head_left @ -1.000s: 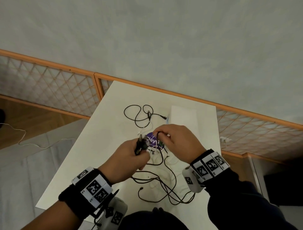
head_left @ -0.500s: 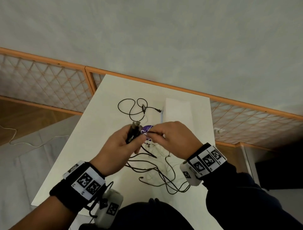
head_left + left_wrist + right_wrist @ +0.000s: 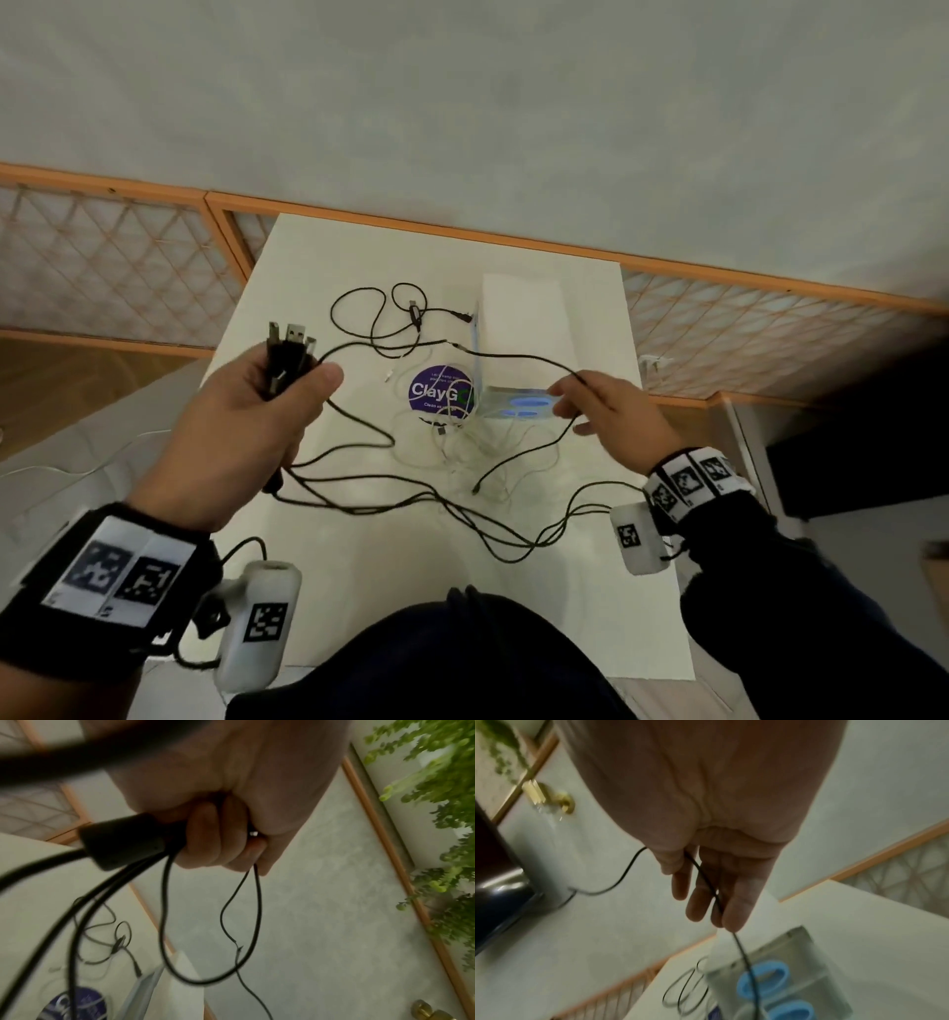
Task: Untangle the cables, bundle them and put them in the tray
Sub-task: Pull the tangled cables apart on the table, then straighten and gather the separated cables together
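Cables: black cables [image 3: 359, 493] sprawl in loose loops across the table [image 3: 318, 288], tangled with thin white cables [image 3: 477, 447] near the middle.
Left hand: left hand [image 3: 246, 416] is fisted round a bunch of USB plugs [image 3: 287, 342], held up above the table's left side.
Right hand: right hand [image 3: 611, 416] holds one black strand loosely between thumb and nearly straight fingers [image 3: 706, 902] — the hands are well apart.
Key relation: that strand runs left to right between the two hands, its long axis across the table; the right hand is nearer the tray.
Tray: clear tray [image 3: 518, 406] with blue rings [image 3: 524, 403] inside sits just under the right fingertips, beside a white box [image 3: 518, 318].
Obstacles: a purple round sticker [image 3: 441, 393] and the white tangle lie beneath the strand — likely to snag as it is drawn out.
Spare cable: another black cable [image 3: 380, 318] lies apart at the far side.
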